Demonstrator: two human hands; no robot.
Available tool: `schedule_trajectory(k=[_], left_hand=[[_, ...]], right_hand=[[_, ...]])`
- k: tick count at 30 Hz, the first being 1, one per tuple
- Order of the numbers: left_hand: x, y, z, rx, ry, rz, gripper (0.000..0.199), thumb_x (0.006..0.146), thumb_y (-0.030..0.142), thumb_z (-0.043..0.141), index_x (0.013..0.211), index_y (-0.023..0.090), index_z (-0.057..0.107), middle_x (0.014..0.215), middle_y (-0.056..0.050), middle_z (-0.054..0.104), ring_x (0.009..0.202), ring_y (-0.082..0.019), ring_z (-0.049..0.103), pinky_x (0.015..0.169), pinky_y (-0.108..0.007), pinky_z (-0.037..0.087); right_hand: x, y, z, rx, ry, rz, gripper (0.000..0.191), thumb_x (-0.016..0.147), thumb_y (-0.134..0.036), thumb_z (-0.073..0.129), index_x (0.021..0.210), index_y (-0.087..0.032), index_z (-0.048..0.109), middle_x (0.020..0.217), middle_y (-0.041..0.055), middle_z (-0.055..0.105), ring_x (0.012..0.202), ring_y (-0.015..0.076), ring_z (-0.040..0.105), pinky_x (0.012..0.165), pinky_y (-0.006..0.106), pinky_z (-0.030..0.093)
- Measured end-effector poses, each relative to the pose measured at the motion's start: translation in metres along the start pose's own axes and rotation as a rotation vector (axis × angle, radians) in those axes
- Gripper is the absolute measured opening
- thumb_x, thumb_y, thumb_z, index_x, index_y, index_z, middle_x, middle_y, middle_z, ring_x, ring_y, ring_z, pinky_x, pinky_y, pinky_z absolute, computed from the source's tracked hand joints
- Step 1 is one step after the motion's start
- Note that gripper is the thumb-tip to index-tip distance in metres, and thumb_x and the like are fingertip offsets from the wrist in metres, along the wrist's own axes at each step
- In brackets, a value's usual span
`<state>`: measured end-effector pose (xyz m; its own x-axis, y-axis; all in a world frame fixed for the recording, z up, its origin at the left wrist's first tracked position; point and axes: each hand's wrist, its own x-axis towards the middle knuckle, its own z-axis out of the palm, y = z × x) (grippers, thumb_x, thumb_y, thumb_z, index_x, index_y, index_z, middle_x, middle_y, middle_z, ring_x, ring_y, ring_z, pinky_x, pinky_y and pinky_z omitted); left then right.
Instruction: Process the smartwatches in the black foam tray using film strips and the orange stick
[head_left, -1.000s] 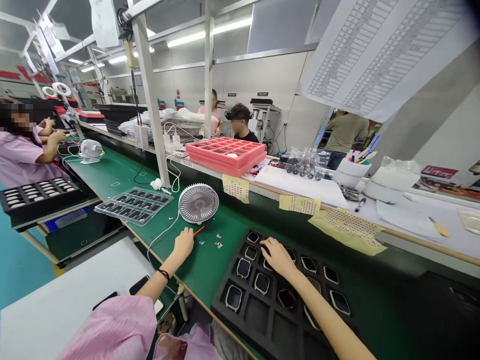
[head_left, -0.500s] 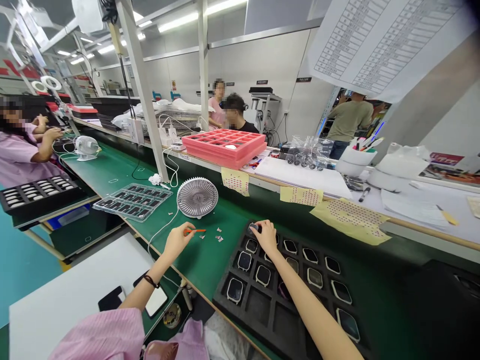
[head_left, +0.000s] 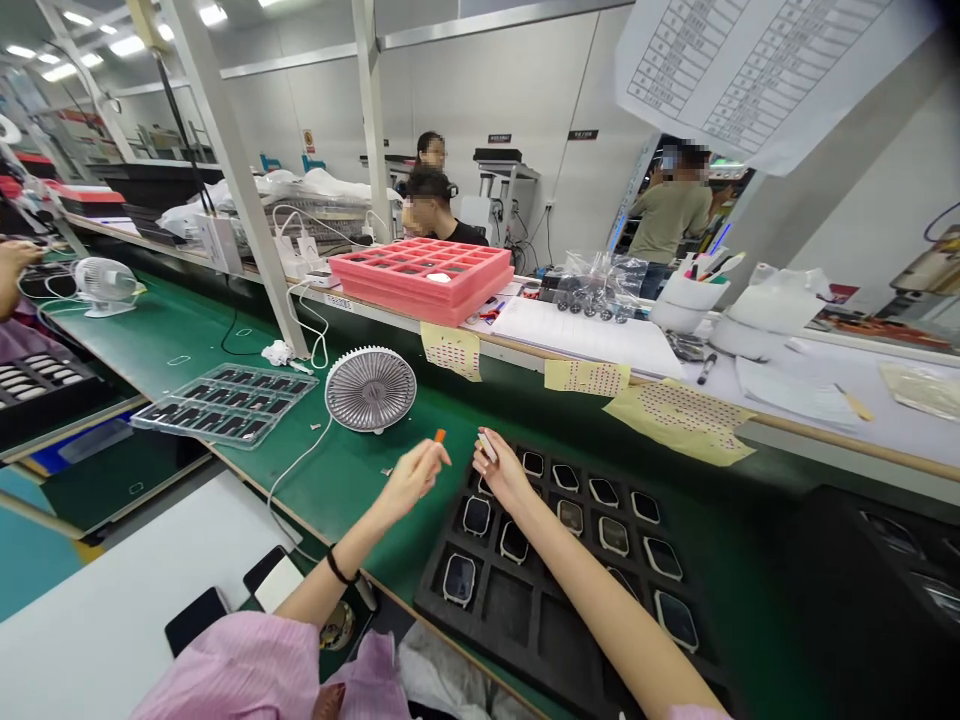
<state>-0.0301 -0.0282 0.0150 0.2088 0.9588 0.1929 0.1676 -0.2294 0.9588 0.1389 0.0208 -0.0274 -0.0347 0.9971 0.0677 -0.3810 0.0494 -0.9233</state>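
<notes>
My left hand (head_left: pixel 411 482) pinches a small orange stick (head_left: pixel 439 436) upright between its fingertips, above the green bench mat (head_left: pixel 352 500). My right hand (head_left: pixel 502 475) holds a small pale piece (head_left: pixel 487 446) between finger and thumb, just over the top corner of a black foam tray (head_left: pixel 507 600). The tray's compartments hold several rounded-rectangular watch cases, such as one (head_left: pixel 459 578) near its left side. Some compartments are bare. A tiny metal bit (head_left: pixel 387 471) lies on the mat near my left hand.
A round white desk fan (head_left: pixel 370 390) and a clear tray of dark parts (head_left: pixel 225 408) stand on the mat, with a red stacked tray (head_left: pixel 424 280) on the shelf behind. Phones lie on a white board (head_left: pixel 112 600) at lower left. Co-workers sit beyond.
Both hands have risen off the mat and tray. The orange stick now stands upright in my left hand, and my right hand has lifted the pale piece. The whole scene sits further left in view.
</notes>
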Motion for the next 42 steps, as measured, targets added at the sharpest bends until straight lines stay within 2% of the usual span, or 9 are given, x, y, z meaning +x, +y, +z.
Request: schedule_trajectory(k=[2,4,8,16,23,30,37,40,42], left_hand=[[0.002,0.000,0.018,-0.119,-0.205,-0.141,0.049,0.083,0.064,0.042,0.076,0.017,0.053,0.052,0.009,0.027,0.038,-0.005,0.022,0.036,-0.018,0.020],[0.001,0.000,0.029,-0.222,-0.270,-0.228,0.048,0.082,0.065,0.044,0.074,0.018,0.048,0.050,0.011,0.022,0.037,-0.005,0.015,0.034,-0.018,0.014],[-0.004,0.001,0.032,-0.298,-0.234,-0.297,0.048,0.080,0.065,0.048,0.067,0.019,0.045,0.045,0.012,0.018,0.035,-0.004,0.011,0.032,-0.017,0.010],[-0.006,0.004,0.029,-0.322,-0.231,-0.343,0.050,0.078,0.065,0.051,0.065,0.017,0.049,0.047,0.012,0.018,0.037,-0.003,0.010,0.033,-0.018,0.008],[-0.003,0.000,0.023,-0.293,-0.263,-0.401,0.052,0.074,0.067,0.054,0.068,0.015,0.054,0.044,0.012,0.021,0.035,-0.002,0.009,0.033,-0.019,0.007],[-0.001,-0.001,0.028,-0.391,-0.216,-0.347,0.052,0.071,0.067,0.058,0.065,0.016,0.050,0.042,0.013,0.023,0.034,-0.001,0.009,0.033,-0.017,0.007],[-0.002,-0.009,0.023,-0.424,-0.232,-0.371,0.053,0.070,0.067,0.061,0.064,0.015,0.051,0.040,0.013,0.021,0.032,-0.001,0.008,0.032,-0.017,0.006],[0.000,-0.011,0.023,-0.437,-0.214,-0.380,0.052,0.072,0.066,0.059,0.063,0.016,0.048,0.041,0.013,0.021,0.033,-0.001,0.008,0.032,-0.017,0.007],[0.005,-0.009,0.026,-0.420,-0.148,-0.358,0.052,0.074,0.067,0.056,0.063,0.017,0.046,0.042,0.013,0.022,0.033,-0.001,0.010,0.032,-0.016,0.008]], right_hand=[[-0.006,-0.003,0.010,0.089,-0.027,0.047,0.040,0.069,-0.057,0.067,0.082,-0.023,0.053,0.053,-0.0089,0.043,0.036,0.0052,0.031,0.034,0.019,0.028],[-0.012,-0.006,0.017,0.195,-0.062,0.119,0.036,0.070,-0.052,0.070,0.079,-0.022,0.051,0.049,-0.0109,0.039,0.034,0.0038,0.027,0.031,0.017,0.024],[-0.020,-0.015,0.024,0.308,-0.102,0.223,0.035,0.066,-0.041,0.077,0.072,-0.021,0.049,0.042,-0.0129,0.036,0.031,0.0030,0.028,0.029,0.015,0.023],[-0.023,-0.016,0.026,0.327,-0.126,0.266,0.035,0.069,-0.042,0.075,0.069,-0.021,0.046,0.040,-0.0132,0.035,0.028,0.0034,0.030,0.028,0.015,0.026],[-0.021,-0.017,0.024,0.155,-0.084,0.133,0.036,0.067,-0.043,0.076,0.070,-0.021,0.047,0.038,-0.0141,0.036,0.025,0.0017,0.025,0.027,0.014,0.019],[-0.022,-0.009,0.028,0.412,-0.151,0.342,0.039,0.072,-0.044,0.071,0.058,-0.020,0.044,0.035,-0.0120,0.036,0.024,0.0007,0.018,0.027,0.015,0.016],[-0.018,-0.001,0.025,0.457,-0.244,0.450,0.045,0.078,-0.042,0.064,0.047,-0.020,0.039,0.028,-0.0102,0.028,0.023,0.0022,0.019,0.026,0.016,0.011],[-0.021,0.000,0.027,0.464,-0.236,0.421,0.046,0.078,-0.041,0.063,0.047,-0.020,0.036,0.029,-0.0103,0.028,0.024,0.0017,0.018,0.027,0.016,0.010],[-0.025,-0.001,0.030,0.439,-0.179,0.341,0.039,0.076,-0.039,0.065,0.053,-0.019,0.041,0.035,-0.0104,0.034,0.026,0.0009,0.018,0.028,0.016,0.012]])
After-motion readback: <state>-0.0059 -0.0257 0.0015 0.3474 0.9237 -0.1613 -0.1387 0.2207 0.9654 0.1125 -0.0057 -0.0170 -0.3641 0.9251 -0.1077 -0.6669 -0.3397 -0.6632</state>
